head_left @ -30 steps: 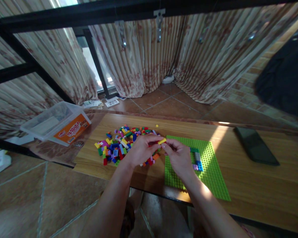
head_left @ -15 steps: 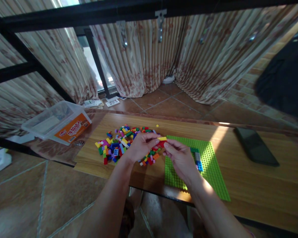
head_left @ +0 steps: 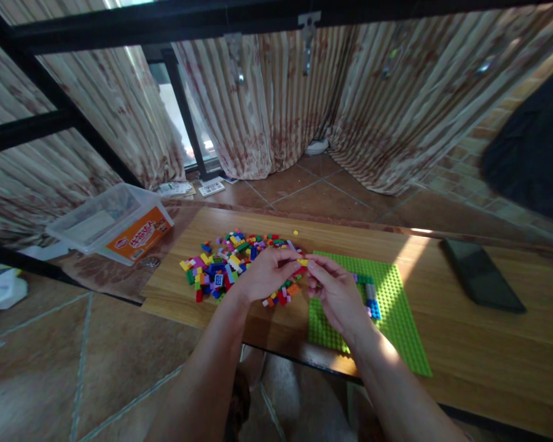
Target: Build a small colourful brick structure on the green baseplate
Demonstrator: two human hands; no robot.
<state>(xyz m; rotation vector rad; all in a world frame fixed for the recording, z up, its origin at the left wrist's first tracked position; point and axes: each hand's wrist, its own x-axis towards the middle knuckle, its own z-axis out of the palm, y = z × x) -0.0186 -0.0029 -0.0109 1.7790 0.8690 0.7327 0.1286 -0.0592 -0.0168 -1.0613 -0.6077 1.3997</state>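
Observation:
Both hands meet in front of me, pinching small toy building bricks, a yellow brick (head_left: 303,262) on top of a red one that my fingers mostly cover. My left hand (head_left: 268,273) grips from the left, over the right side of a loose brick pile (head_left: 230,261). From the right, my right hand (head_left: 334,285) presses its thumb and fingers on the same bricks, above the left part of a green baseplate (head_left: 399,325). On that plate, partly behind my right hand, stands a row of green, grey and blue bricks (head_left: 372,298).
A black phone (head_left: 483,274) lies on the wooden table (head_left: 461,350) at the right. Beyond the table's left end is a clear plastic box (head_left: 108,218) with an orange label. One yellow piece (head_left: 295,232) sits apart behind the pile. Striped curtains (head_left: 267,110) hang behind.
My fingers have closed further over the yellow and red bricks, so less of them shows. The whole view has shifted slightly; both hands stay together in nearly the same place.

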